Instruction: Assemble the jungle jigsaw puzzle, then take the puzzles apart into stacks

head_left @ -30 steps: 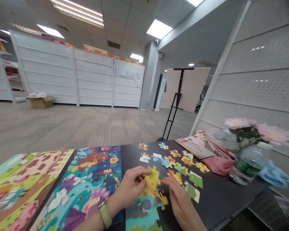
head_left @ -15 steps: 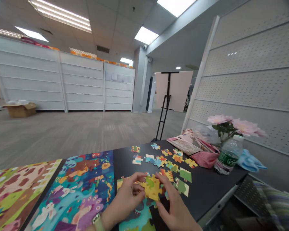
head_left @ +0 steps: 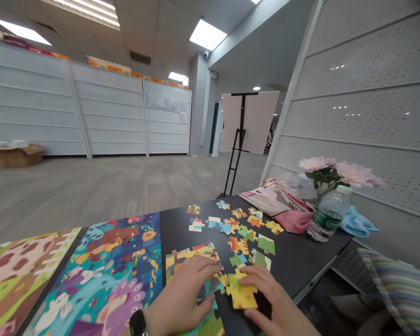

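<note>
A person's left hand (head_left: 180, 298) lies flat on a part-built jigsaw puzzle (head_left: 192, 258) on a black table (head_left: 301, 266); the right hand (head_left: 271, 298), just apart, rests its fingers (head_left: 255, 277) on a yellow puzzle piece (head_left: 241, 292), which lies between the hands; loose pieces (head_left: 238, 228) are scattered beyond.
</note>
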A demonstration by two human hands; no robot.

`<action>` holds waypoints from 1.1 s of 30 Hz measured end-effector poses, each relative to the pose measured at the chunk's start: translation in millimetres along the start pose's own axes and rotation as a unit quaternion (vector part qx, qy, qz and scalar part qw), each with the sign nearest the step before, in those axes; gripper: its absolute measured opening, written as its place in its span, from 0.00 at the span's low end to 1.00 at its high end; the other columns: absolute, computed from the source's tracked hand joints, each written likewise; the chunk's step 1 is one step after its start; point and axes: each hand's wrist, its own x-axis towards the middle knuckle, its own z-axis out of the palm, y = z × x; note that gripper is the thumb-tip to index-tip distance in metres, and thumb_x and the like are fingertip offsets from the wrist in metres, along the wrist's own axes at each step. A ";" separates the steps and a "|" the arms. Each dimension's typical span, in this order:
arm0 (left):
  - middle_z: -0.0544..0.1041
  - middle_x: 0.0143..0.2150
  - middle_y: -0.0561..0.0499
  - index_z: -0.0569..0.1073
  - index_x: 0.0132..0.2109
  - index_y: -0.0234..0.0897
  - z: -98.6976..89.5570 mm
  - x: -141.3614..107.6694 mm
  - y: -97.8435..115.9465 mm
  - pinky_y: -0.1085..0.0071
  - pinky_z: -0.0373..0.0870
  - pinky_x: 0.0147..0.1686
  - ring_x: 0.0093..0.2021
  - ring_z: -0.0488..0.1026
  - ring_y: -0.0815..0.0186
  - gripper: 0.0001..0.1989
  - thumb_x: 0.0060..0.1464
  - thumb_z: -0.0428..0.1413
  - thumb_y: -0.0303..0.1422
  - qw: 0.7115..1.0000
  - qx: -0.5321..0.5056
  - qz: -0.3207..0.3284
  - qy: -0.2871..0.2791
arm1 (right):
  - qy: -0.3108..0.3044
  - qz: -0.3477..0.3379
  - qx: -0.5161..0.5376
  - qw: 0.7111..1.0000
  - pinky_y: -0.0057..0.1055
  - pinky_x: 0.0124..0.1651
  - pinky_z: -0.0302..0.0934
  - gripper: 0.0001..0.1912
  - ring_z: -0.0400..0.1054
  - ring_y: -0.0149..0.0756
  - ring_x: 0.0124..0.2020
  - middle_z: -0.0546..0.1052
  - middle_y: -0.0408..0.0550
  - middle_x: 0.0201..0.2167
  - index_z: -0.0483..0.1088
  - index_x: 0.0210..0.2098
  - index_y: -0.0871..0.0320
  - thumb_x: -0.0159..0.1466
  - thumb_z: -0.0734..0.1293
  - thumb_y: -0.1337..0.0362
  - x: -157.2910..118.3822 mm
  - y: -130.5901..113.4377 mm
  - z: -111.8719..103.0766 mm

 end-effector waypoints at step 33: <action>0.74 0.54 0.49 0.75 0.49 0.44 3.8 4.4 4.1 0.56 0.67 0.58 0.56 0.70 0.55 0.14 0.57 0.54 0.27 0.997 0.059 -0.048 0.000 | 0.054 0.086 -0.147 0.984 0.42 0.61 0.61 0.20 0.69 0.47 0.56 0.75 0.55 0.52 0.75 0.51 0.55 0.67 0.60 0.54 57.6 55.8 -49.6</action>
